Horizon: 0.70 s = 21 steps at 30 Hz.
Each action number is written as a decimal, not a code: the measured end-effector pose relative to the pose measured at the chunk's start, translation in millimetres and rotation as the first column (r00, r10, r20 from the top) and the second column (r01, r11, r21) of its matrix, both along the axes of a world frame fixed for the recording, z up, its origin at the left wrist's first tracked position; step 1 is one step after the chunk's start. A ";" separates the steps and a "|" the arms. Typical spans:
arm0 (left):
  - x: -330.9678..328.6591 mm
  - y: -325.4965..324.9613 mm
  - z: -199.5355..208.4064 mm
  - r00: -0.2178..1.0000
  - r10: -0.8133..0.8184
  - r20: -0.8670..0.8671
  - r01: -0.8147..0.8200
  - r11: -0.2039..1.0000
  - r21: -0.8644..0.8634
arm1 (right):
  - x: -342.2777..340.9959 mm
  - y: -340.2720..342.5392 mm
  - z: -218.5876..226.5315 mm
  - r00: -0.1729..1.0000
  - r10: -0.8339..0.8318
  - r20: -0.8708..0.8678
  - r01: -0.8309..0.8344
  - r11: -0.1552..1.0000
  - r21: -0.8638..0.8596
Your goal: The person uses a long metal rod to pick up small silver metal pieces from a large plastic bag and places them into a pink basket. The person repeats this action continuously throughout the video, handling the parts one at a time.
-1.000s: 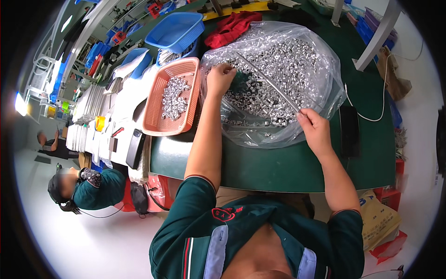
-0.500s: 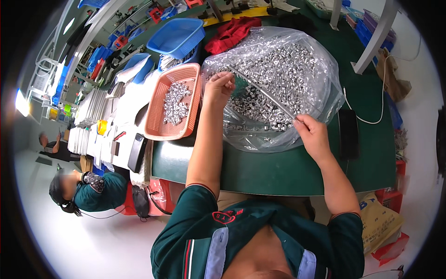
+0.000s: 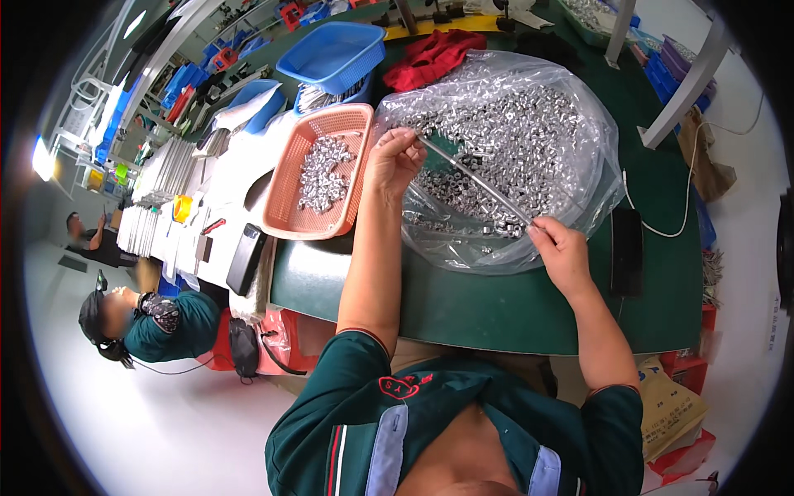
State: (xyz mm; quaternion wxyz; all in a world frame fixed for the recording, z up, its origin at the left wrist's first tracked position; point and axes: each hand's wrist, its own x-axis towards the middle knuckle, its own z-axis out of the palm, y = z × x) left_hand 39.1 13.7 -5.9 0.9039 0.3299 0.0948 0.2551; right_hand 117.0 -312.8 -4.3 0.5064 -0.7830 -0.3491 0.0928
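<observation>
A thin silver metal rod point(image 3: 475, 178) slants across the pile of small metal pieces point(image 3: 529, 136), held above it between both my hands. My right hand point(image 3: 562, 255) pinches the rod's near right end between thumb and fingers. At its far left end, my left hand point(image 3: 392, 164) has its fingertips closed where the rod begins. Whether those fingers also hold a small piece I cannot tell. The short, shiny, ring-like pieces lie in a large clear plastic bag point(image 3: 600, 153), spread open on the green table point(image 3: 471, 310). A dark green patch shows among them beside my left hand.
Left of the bag stands an orange basket point(image 3: 277, 194) with more metal pieces. Blue baskets point(image 3: 327, 54) and a red cloth point(image 3: 430, 58) are behind. A black phone-like object point(image 3: 626, 252) and white cable point(image 3: 662, 236) lie at right. A co-worker point(image 3: 169, 335) sits at left.
The rod's far end has come to my left fingertips; before, it showed just beyond them. My right hand keeps its grip. The whole view has shifted slightly.
</observation>
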 end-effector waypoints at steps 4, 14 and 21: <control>-0.5 -3.7 1.5 0.999 0.014 -0.029 -0.014 1.000 0.013 | 1.4 -1.0 -3.4 0.999 0.000 0.036 0.001 1.000 -0.012; 1.2 -15.3 14.5 0.998 0.048 0.044 -0.053 0.991 0.125 | 5.8 -3.1 -2.1 0.934 0.108 -0.340 -0.097 0.994 0.049; 18.1 -76.7 21.3 0.952 -0.191 -0.241 0.280 0.862 0.423 | 6.6 -2.2 -0.4 0.955 0.045 -0.292 -0.022 0.997 0.080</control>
